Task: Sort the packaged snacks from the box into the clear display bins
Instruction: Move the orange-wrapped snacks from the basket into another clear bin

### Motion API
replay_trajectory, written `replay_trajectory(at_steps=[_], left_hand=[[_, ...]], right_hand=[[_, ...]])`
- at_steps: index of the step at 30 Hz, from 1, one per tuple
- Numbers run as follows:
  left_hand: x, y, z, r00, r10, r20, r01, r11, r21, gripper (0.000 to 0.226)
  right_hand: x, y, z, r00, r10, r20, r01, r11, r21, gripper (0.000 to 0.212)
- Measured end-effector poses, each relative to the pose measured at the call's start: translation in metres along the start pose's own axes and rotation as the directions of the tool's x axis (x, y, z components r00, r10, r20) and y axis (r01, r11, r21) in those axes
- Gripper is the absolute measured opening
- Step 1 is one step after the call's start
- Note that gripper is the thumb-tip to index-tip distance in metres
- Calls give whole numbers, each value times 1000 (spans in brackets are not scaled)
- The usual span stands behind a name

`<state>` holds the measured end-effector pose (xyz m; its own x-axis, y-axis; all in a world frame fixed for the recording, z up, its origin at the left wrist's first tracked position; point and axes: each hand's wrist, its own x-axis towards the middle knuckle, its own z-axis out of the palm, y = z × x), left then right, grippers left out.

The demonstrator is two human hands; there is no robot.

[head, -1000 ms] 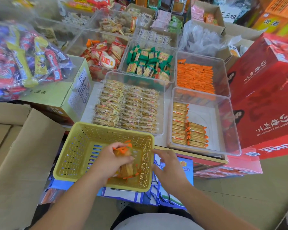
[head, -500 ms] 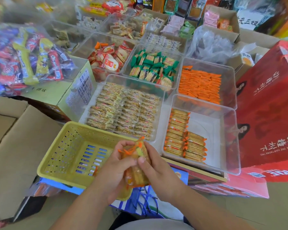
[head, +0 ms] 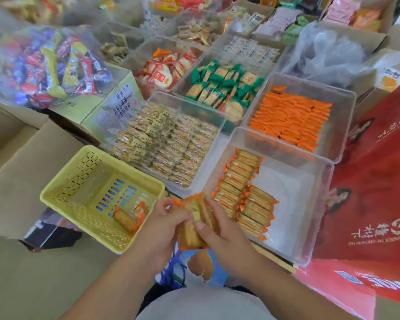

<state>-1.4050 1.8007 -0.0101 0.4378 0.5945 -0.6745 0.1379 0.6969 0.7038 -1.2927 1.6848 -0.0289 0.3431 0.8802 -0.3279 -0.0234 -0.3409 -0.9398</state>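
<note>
A big red carton (head: 374,181) stands well to the right of the yellow basket (head: 62,181), past the clear bins; a brown cardboard box (head: 21,176) lies just to the basket's left, its flap open; behind the basket and to its left, a clear bag of mixed sweets (head: 51,65) sits on a pale green carton (head: 116,105).

Just to the basket's right is the nearest clear bin (head: 286,195), with two rows of cracker packs (head: 240,192) with orange ends along the side closest to the basket and the rest of its white floor bare; directly behind the basket, touching or nearly touching its far rim, a second bin (head: 214,155) holds rows of pale-wrapped packs (head: 164,142); further back and right of the basket, a third bin (head: 343,116) is packed with flat orange packs (head: 291,118), and a fourth (head: 180,88), behind the pale-wrapped one, holds green-ended packs (head: 222,86); more bins beyond are too blurred to read.

The basket itself is tilted slightly, its slotted floor mostly showing; the left hand (head: 164,225) and the right hand (head: 219,229) meet at the basket's near right corner, both with fingers curled round one bundle of cracker packs (head: 194,218), the left grasping it from the basket side, the right from the bin side, thumb on top; the bundle is held in the air between the basket and the nearest bin; two loose cracker packs (head: 127,215) lie in the basket's near right corner, just beside the left hand.
</note>
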Motion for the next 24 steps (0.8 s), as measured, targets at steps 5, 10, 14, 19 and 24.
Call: replay_trajectory(at_steps=[5,10,14,19,24], left_hand=[[-14,4,11,996,76,55,-72,995,-75,42],[-14,0,29,982,185,-41,-185,983,-9,31],[-9,3,44,968,241,-67,-236,969,75,28],[1,9,51,977,199,-79,-203,978,-48,32],[8,10,57,995,86,-45,-90,991,-99,42]], right_hand=[[-4,1,-19,999,-2,51,-6,988,154,52],[2,-5,-20,998,-26,63,12,977,214,50],[5,-17,-20,992,-93,88,78,983,169,68],[10,-23,-26,994,-82,66,71,984,162,58],[16,-17,-29,996,-64,61,52,980,191,55]])
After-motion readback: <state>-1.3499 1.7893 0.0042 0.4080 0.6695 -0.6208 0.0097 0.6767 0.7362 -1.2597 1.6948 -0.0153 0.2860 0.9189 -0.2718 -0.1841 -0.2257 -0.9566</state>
